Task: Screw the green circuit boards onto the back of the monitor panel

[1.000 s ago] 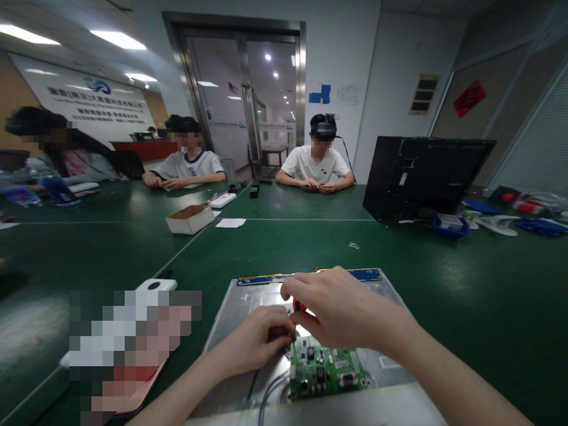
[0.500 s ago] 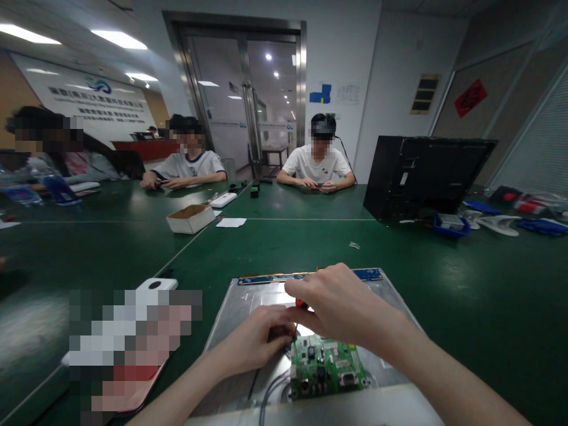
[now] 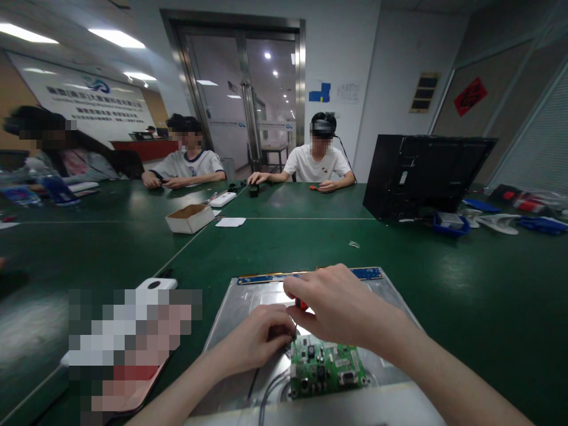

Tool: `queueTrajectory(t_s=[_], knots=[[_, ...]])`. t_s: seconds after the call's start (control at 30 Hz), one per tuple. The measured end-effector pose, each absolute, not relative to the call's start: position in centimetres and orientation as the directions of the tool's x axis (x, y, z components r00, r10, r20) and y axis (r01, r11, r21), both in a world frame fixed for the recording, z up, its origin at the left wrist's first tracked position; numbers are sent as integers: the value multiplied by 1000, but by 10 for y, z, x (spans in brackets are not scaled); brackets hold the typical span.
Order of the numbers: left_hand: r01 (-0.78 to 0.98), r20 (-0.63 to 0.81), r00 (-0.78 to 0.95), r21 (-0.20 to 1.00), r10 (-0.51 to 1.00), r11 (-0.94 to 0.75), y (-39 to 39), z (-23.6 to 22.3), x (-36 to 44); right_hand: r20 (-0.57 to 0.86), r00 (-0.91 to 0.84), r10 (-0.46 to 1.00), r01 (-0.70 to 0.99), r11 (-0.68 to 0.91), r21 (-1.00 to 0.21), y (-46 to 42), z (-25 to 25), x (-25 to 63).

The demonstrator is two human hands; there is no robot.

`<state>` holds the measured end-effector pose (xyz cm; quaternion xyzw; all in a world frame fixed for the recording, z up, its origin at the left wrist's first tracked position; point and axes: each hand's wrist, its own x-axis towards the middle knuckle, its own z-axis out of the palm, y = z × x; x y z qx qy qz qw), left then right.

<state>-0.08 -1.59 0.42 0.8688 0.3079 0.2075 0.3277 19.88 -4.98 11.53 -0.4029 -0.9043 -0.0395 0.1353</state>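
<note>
On the table lies a metal display panel [image 3: 231, 319] with a blue circuit strip [image 3: 367, 273] along its far edge. A green circuit board [image 3: 326, 367] sits on the panel, with grey cables [image 3: 266, 390] to its left. My right hand [image 3: 332, 299] is closed around the red handle of a screwdriver [image 3: 302, 304], its thin shaft pointing down at the board's far left corner. My left hand [image 3: 264, 337] is closed at that corner, fingertips by the shaft; what they pinch, if anything, is hidden.
Left of the panel are a white device [image 3: 157, 285] and a blurred pink item [image 3: 133, 399]. Farther off stand an open white box [image 3: 190, 219], a black monitor [image 3: 426, 177] and a blue tray [image 3: 451, 225]. Co-workers sit across the green table [image 3: 479, 307].
Both my hands stay almost in place at the board's corner, the right one shifting slightly. The co-worker opposite has stretched an arm out toward a small dark object.
</note>
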Motion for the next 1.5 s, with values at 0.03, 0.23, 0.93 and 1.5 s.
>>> queueTrajectory(t_s=[0.03,0.23,0.93,1.5], knots=[[403,161,722,693,673,-598,-16,5,-1,266,-643,718,735,676,-48,-50,117,199],[408,166,722,682,671,-607,-16,6,-2,187,-691,699,693,713,-105,-53,127,201],[377,134,747,721,652,-581,-14,3,-2,166,-604,779,760,627,-172,-52,126,201],[411,133,737,690,662,-596,-15,6,-2,204,-690,694,683,718,-131,-48,123,206]])
